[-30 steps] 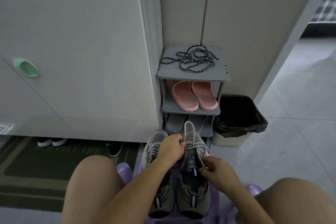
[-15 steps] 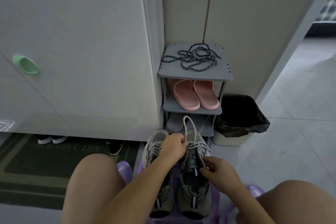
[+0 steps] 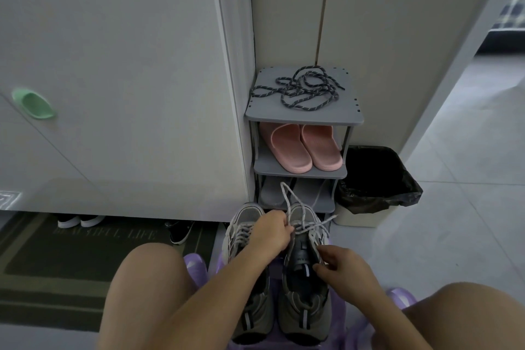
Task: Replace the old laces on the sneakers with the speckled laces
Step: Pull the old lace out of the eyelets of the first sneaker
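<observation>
Head view: early stage, we judge. Left hand (image 3: 270, 233) pinches a loop of pale grey old lace (image 3: 286, 202) raised above the right-side grey mesh sneaker (image 3: 304, 307). Right hand (image 3: 341, 267) curls its fingers on that sneaker's eyelet edge. The second sneaker (image 3: 244, 224) is fully laced. Dark speckled laces (image 3: 306, 88) lie untouched mid-top of the grey shoe rack (image 3: 301, 119).

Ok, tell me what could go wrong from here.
The left hand grips the old lace, raised in a loop; a hard pull may snag at the crossed eyelets and tip the sneaker off the purple stool, though the right hand holds it. The speckled laces lie tangled and could knot.
</observation>
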Action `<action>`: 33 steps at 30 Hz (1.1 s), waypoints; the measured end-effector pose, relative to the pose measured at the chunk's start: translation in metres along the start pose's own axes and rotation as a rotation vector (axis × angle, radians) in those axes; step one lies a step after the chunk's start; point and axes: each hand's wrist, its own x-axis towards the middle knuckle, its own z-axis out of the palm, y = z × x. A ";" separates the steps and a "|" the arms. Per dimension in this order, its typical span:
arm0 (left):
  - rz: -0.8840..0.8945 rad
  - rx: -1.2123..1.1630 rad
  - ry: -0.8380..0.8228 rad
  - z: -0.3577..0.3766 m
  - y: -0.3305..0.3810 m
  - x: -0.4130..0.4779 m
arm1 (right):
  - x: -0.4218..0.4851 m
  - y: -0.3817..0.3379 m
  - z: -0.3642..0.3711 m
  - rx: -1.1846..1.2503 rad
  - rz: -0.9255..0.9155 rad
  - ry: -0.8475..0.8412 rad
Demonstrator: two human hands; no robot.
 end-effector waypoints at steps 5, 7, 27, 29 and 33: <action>-0.051 -0.184 0.149 -0.018 0.001 0.011 | 0.000 0.001 0.000 0.005 0.004 -0.002; -0.065 -0.389 0.217 -0.028 0.002 0.018 | 0.000 0.000 -0.001 0.010 0.001 0.000; -0.110 -0.222 -0.033 -0.009 -0.001 0.014 | 0.001 0.002 0.001 0.018 0.012 0.007; -0.063 -0.115 -0.090 -0.006 0.002 0.011 | 0.001 0.002 0.001 0.015 0.015 0.009; -0.065 -0.025 -0.032 0.002 -0.001 0.009 | 0.001 0.001 0.002 0.011 0.017 0.003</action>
